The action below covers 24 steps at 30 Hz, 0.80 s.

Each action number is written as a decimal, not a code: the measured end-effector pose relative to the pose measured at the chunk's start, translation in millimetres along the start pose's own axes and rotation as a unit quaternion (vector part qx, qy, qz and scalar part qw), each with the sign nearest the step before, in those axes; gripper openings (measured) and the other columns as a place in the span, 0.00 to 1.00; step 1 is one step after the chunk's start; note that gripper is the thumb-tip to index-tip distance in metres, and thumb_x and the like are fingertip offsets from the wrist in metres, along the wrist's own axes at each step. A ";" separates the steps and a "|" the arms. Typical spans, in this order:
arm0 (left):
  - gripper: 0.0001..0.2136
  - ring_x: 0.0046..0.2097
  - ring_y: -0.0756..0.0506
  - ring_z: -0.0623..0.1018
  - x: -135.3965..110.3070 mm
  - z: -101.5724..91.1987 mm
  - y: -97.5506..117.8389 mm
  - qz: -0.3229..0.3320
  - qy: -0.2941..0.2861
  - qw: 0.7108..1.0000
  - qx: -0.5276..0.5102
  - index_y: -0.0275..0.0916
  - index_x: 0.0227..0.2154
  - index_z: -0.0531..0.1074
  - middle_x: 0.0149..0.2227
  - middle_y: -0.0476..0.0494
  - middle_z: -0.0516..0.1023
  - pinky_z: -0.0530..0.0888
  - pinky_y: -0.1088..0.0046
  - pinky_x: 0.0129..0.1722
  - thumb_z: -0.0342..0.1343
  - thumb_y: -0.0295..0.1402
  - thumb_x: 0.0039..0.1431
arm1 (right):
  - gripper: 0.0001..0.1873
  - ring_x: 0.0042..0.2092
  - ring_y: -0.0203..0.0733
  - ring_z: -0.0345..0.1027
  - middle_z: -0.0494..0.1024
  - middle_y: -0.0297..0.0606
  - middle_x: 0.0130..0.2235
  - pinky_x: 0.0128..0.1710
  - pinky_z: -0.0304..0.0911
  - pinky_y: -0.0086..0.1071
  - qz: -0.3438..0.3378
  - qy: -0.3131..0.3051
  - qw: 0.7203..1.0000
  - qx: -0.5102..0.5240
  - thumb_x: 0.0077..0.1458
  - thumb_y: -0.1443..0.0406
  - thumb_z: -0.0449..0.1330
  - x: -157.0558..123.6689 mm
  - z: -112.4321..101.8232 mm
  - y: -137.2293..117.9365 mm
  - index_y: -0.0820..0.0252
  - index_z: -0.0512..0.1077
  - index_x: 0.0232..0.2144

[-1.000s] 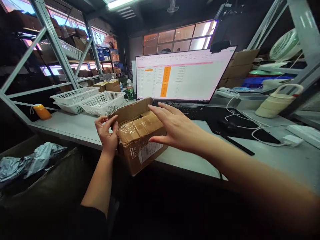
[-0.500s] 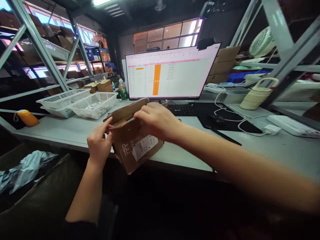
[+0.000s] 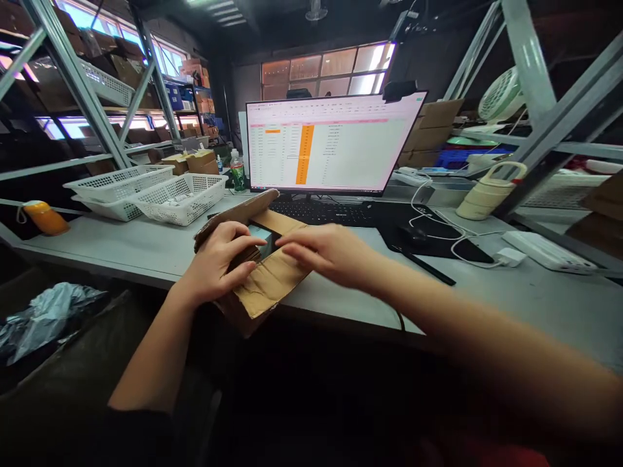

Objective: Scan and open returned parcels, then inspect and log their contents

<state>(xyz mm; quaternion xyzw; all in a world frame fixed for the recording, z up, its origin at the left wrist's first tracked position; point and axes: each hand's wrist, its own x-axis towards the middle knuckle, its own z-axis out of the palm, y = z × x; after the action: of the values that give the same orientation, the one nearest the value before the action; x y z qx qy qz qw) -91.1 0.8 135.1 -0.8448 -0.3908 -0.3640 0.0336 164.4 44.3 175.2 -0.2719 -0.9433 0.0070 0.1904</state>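
Note:
A brown cardboard box [image 3: 270,285] sits tilted at the front edge of the desk with its top flaps opened. Inside the opening a pale blue item [image 3: 261,233] shows in part; its kind cannot be made out. My left hand [image 3: 217,263] grips the box's left side, thumb and fingers on either side of a folded cardboard edge. On the right, my right hand [image 3: 331,253] has its fingers stretched out over the opening, thumb by the near flap, holding nothing that I can see.
Behind the box stand a keyboard [image 3: 316,211] and a monitor [image 3: 360,152]. White plastic baskets [image 3: 182,201] and a green-labelled bottle [image 3: 237,172] are at the left. A mouse [image 3: 413,235], cables and a cream container [image 3: 487,194] lie to the right. An orange cup [image 3: 46,217] stands far left.
The box's near flap has been folded outward, covering the printed label, and the opening now shows the pale blue item. My right hand has let go of the top edge and moved right.

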 end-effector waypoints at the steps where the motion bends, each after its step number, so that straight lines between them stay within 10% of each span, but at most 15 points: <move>1: 0.17 0.55 0.38 0.71 -2.1 4.5 0.3 0.028 0.063 0.998 0.008 0.43 0.50 0.75 0.48 0.39 0.71 0.64 0.53 0.63 0.51 0.42 0.63 | 0.20 0.45 0.46 0.74 0.81 0.40 0.45 0.40 0.64 0.35 0.056 -0.025 0.998 -0.013 0.68 0.54 0.50 11.7 -7.9 0.4 0.53 0.77 0.51; 6: 0.12 0.50 0.37 0.72 -15.5 30.4 -8.8 0.089 0.371 0.924 0.036 0.45 0.40 0.70 0.39 0.43 0.67 0.65 0.45 0.61 0.50 0.46 0.62 | 0.32 0.50 0.59 0.72 0.75 0.50 0.55 0.39 0.65 0.40 0.097 -0.090 0.977 -0.165 0.58 0.53 0.60 57.4 -9.1 3.1 0.54 0.66 0.63; 12: 0.16 0.46 0.39 0.70 -24.3 45.1 -10.4 0.131 0.543 0.829 0.001 0.45 0.35 0.66 0.36 0.46 0.58 0.65 0.42 0.60 0.57 0.52 0.58 | 0.32 0.46 0.52 0.74 0.77 0.49 0.53 0.42 0.68 0.42 0.151 -0.004 0.988 -0.044 0.58 0.70 0.50 61.7 -17.0 42.8 0.57 0.63 0.65; 18: 0.23 0.46 0.39 0.72 -32.3 52.3 -5.2 0.030 0.572 0.812 0.115 0.46 0.34 0.56 0.35 0.47 0.53 0.71 0.44 0.54 0.38 0.62 0.61 | 0.20 0.37 0.47 0.75 0.82 0.46 0.38 0.40 0.70 0.42 0.235 -0.043 0.970 0.036 0.53 0.71 0.56 41.8 -24.1 117.9 0.64 0.78 0.48; 24: 0.24 0.49 0.35 0.73 -25.4 46.9 -8.4 0.066 0.514 0.853 0.059 0.46 0.34 0.61 0.36 0.45 0.59 0.71 0.43 0.55 0.47 0.64 0.56 | 0.17 0.45 0.45 0.74 0.80 0.40 0.43 0.49 0.67 0.43 0.086 0.127 0.988 -0.014 0.57 0.69 0.55 57.8 -68.1 63.2 0.61 0.79 0.45</move>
<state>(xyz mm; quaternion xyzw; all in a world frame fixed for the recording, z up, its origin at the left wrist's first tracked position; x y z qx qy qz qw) -80.2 6.4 82.6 -0.5576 -0.2814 -0.7196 0.3034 176.3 121.8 251.6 -0.3533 -0.8845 -0.0242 0.3037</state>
